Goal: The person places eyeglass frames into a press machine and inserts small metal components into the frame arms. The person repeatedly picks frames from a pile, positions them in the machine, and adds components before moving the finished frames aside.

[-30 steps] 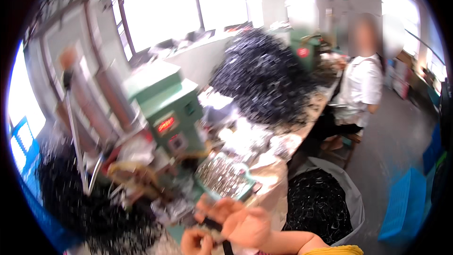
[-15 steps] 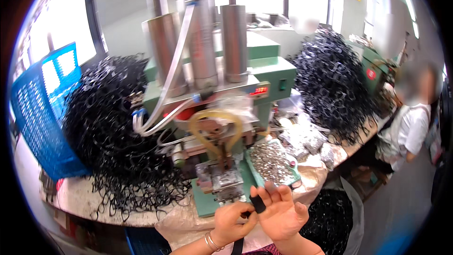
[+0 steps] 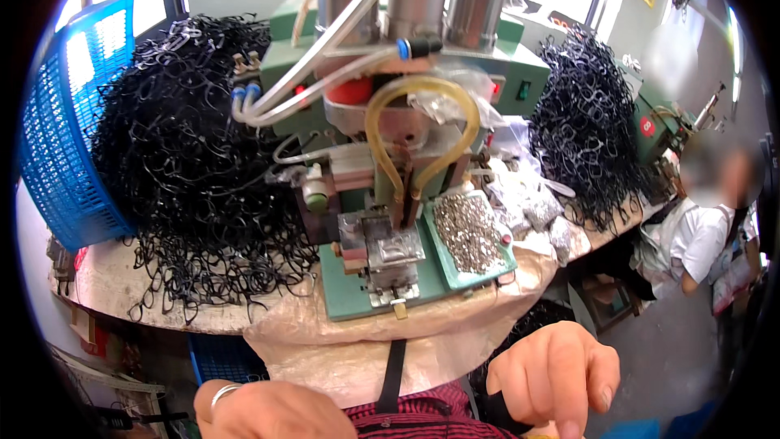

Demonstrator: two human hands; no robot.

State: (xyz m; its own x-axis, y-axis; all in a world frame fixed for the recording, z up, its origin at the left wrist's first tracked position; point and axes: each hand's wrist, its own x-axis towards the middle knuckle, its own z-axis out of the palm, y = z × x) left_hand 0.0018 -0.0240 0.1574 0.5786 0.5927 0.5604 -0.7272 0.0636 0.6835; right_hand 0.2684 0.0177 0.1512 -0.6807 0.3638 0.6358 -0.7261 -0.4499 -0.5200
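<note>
Cloth-covered workbench, window-lit workshop behind. Green press straight ahead of both hands, tray of small metal parts just beyond right hand. Black strap between hands — apparently ungripped. Left hand loosely curled, right fingers bent, nothing seen held. Strap best pinched near end, fed squarely under die.

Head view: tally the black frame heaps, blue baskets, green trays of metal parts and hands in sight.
Black frame heaps: 2 (left, right)
Blue baskets: 1
Green trays of metal parts: 1
Hands: 2 (left hand, right hand)
Total: 6
</note>
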